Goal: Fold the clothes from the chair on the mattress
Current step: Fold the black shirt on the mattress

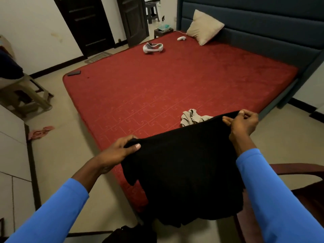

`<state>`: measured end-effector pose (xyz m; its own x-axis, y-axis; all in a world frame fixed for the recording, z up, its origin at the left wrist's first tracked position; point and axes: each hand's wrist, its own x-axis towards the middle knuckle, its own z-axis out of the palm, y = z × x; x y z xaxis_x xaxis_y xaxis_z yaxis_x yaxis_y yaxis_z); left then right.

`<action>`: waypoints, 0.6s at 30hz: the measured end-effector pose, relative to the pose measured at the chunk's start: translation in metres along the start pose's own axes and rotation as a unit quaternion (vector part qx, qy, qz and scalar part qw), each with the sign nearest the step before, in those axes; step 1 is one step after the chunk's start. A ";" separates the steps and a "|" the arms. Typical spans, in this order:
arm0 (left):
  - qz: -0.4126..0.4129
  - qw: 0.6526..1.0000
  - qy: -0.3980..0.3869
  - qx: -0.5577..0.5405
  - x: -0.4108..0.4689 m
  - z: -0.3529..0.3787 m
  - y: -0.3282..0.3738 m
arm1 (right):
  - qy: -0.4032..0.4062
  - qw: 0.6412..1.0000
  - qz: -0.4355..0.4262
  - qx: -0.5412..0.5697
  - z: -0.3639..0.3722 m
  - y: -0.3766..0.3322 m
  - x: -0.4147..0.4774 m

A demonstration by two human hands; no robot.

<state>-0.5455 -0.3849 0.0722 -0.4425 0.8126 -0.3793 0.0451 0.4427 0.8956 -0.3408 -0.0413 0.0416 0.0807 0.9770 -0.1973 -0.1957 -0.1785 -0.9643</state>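
Barely begun, I'd say: the black garment (pixel 184 172) hangs between left hand (pixel 119 153) and right hand (pixel 243 121), fingers (pixel 135 147) pinching its top corners above the mattress (pixel 157 85). Beyond the right fingers a beige garment (pixel 192 118) lies crumpled, unfolded.

Both blue-sleeved arms reach forward; the left hand (pixel 121 153) at 8 o'clock and the right hand (pixel 243 123) at 3 o'clock each pinch the black garment (pixel 184 172).

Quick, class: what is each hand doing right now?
Left hand: closed, gripping one top corner of the black garment.
Right hand: closed, pinching the other top corner of the same garment.
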 end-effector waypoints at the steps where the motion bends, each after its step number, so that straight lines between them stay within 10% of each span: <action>1: -0.004 0.999 0.036 -0.017 0.006 -0.007 -0.008 | -0.014 1.000 0.006 0.000 0.011 0.008 -0.001; 9: -0.015 0.922 0.307 0.236 0.078 -0.079 -0.072 | -0.072 0.995 0.014 -0.074 0.138 0.114 0.006; 18: -0.092 0.893 0.342 0.277 0.263 -0.200 -0.258 | -0.076 0.975 0.025 -0.206 0.310 0.350 0.062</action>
<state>-0.8526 -0.3610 -0.2122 -0.9234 0.3684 -0.1073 0.2677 0.8188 0.5078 -0.7071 -0.0072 -0.2535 -0.0710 0.9664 -0.2470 0.2169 -0.2267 -0.9495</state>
